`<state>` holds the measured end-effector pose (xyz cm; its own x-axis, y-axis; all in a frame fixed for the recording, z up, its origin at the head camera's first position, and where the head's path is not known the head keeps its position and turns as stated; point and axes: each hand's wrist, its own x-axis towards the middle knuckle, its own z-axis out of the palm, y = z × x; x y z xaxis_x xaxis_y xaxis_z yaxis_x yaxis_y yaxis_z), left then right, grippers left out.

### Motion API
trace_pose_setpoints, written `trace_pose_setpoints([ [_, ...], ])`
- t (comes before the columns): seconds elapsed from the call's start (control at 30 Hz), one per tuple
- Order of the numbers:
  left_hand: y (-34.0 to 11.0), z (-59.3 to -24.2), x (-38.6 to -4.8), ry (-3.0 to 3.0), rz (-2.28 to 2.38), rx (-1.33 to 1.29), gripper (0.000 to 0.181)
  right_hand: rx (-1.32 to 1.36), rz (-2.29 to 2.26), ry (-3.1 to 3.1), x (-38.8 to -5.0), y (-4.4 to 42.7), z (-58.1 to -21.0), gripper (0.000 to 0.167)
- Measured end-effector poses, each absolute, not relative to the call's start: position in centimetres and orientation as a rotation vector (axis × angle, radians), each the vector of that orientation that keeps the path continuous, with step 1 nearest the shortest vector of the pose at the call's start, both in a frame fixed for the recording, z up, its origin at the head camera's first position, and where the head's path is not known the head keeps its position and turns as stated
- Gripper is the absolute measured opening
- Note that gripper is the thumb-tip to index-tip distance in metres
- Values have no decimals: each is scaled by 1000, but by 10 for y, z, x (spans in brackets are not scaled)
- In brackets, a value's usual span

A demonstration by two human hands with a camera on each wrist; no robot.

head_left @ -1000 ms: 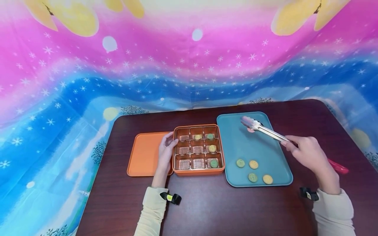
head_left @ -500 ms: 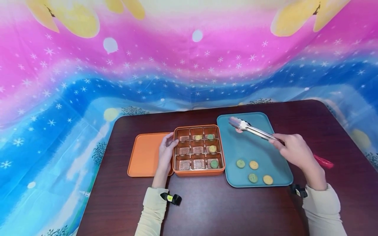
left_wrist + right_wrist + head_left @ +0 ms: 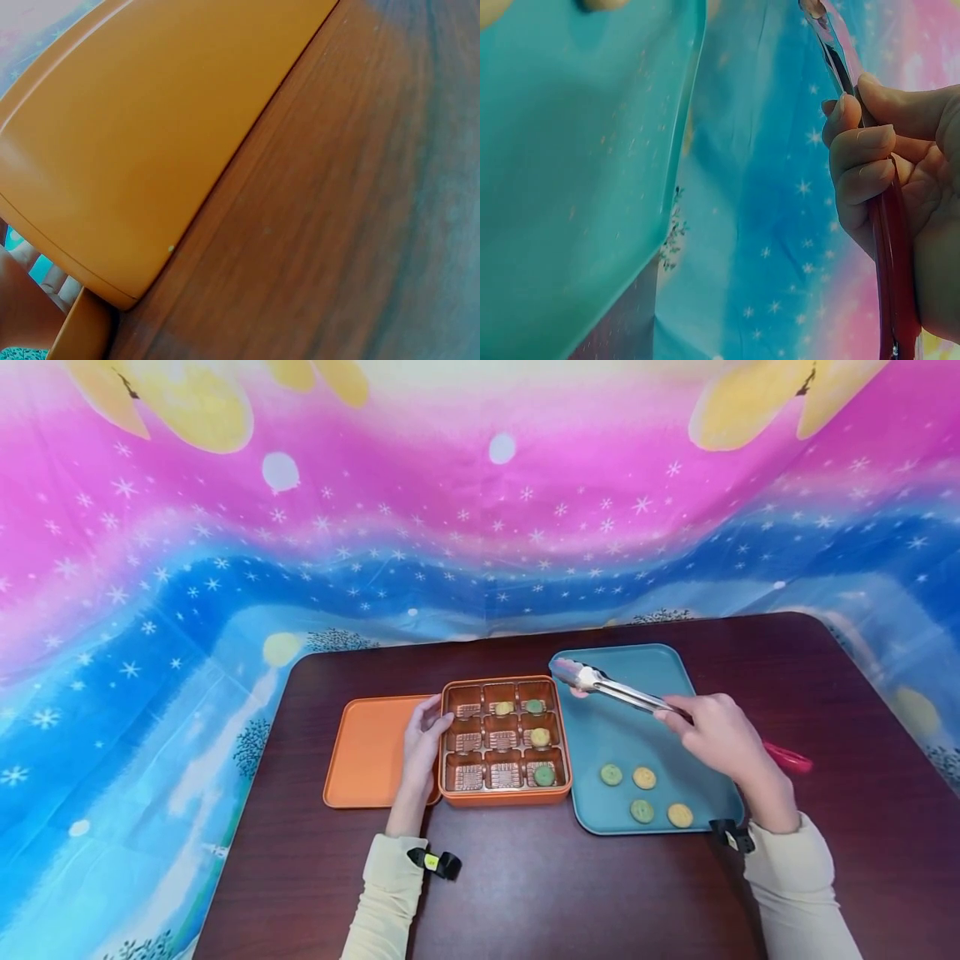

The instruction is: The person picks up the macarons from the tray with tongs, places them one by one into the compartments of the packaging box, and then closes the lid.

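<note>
My right hand point(image 3: 716, 731) grips metal tongs point(image 3: 628, 694) with red handles, fingers curled round them, also seen in the right wrist view. The tongs' heads point(image 3: 576, 674) hover over the far left corner of the teal tray point(image 3: 622, 727); whether anything sits between them I cannot tell. My left hand point(image 3: 422, 743) rests against the left side of an orange box point(image 3: 504, 798) with nine compartments, thumb at the rim. Inside, green cookies lie in the far right and near right compartments, yellow cookies in the far middle and middle right ones.
Two green cookies, one of them nearer the box point(image 3: 611, 774), and two yellow cookies point(image 3: 643, 777) lie on the tray's near part. An orange lid point(image 3: 367, 752) lies flat left of the box. Behind the dark wooden table point(image 3: 525, 885) hangs a patterned cloth point(image 3: 480, 543).
My right hand has moved left with the tongs, carrying their heads across the tray's far part toward the box. The left hand and the box have stayed in place.
</note>
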<state>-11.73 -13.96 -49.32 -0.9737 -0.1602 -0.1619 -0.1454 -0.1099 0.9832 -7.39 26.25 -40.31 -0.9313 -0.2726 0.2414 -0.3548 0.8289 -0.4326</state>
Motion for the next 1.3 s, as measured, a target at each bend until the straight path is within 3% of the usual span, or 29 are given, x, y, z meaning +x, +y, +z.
trace_pose_setpoints([
  [0.47,-137,-493,-119,-2100,-2310,346,50,569,771,-2865,-84,237,-399,10],
  [0.67,-138,-493,-119,-2110,-2299,357,50,653,734,-2840,-88,221,-401,26],
  [0.9,-139,-494,-117,-2097,-2307,332,48,724,736,-2853,-87,206,-406,16],
  [1.3,-139,-493,-117,-2059,-2316,344,46,789,691,-2874,-85,183,-415,15],
])
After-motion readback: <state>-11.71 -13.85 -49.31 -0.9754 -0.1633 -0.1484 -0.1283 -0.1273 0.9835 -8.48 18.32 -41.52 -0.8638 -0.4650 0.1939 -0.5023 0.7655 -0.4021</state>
